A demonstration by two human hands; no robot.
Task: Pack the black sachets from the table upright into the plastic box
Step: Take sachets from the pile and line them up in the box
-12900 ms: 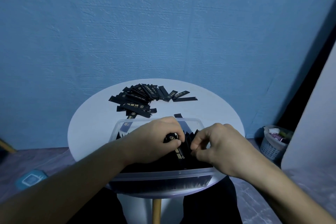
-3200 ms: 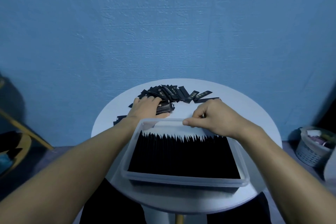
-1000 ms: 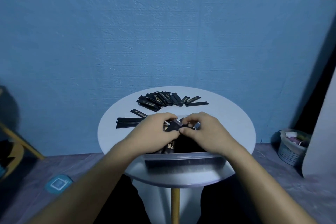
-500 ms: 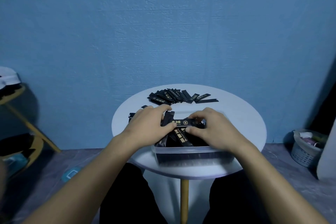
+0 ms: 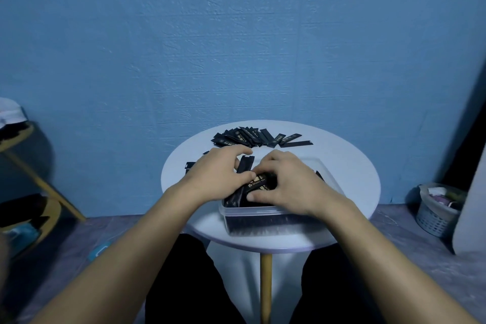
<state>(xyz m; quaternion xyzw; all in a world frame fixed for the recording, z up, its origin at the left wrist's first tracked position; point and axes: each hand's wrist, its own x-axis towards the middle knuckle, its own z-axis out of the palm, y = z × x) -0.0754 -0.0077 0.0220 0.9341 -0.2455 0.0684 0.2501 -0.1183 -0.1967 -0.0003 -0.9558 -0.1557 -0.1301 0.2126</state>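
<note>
Now, over the box [image 5: 263, 210], I've my left hand [image 5: 218, 177] and right hand [image 5: 288, 185] pinching sachets [image 5: 259, 183] between curled fingers [image 5: 236, 151] — long axis crosswise, not yet upright.

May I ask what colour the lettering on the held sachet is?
Gold lettering on the black sachet, clearest in the head view.

Domestic room, plainly furnished. Blue textured wall [image 5: 236, 34] at the far side. Small round white desk [image 5: 349, 166] on one wooden leg [image 5: 265, 284] before me. Grey floor [image 5: 79, 258]. Right: small basket [image 5: 434, 218] of odds and ends. Left: yellow wooden stand [image 5: 39, 187], something white on top.
</note>
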